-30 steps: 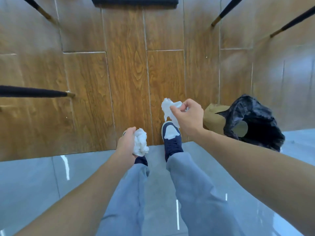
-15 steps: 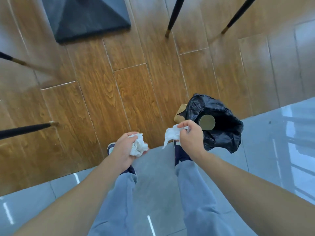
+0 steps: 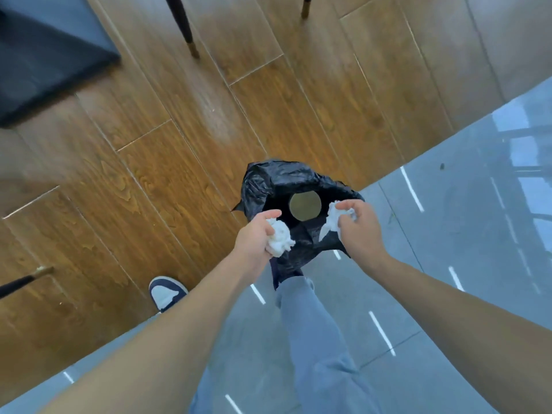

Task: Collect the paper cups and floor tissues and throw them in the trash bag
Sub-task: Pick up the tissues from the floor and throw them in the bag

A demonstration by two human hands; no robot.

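**Both hands over bag mouth, each holding a tissue**

Left hand (image 3: pixel 255 234): fingers curled around a crumpled tissue wad (image 3: pixel 280 236), thumb on top, wad bulging out on the bag side. Closed grip, not spread.

Right hand (image 3: pixel 360 225): thumb and fingertips pinching a second tissue (image 3: pixel 332 221), a loose tail of it hanging down-left over the bag's opening. The other fingers are curled in.

Trash bag (image 3: pixel 268 183): black, crumpled, centre of frame, mouth open upward, sitting on the seam between wood floor (image 3: pixel 167 180) and grey tile (image 3: pixel 466 234). A paper cup (image 3: pixel 305 206) lies inside, its round rim facing up, between the two hands.

Both tissues are above the bag opening, left one at its lower-left edge, right one at its right edge. Whether either touches the plastic: cannot tell.

Chair legs (image 3: pixel 183 28) at top of frame, dark mat (image 3: pixel 44 61) upper left, one shoe (image 3: pixel 167 292) lower left on the wood.
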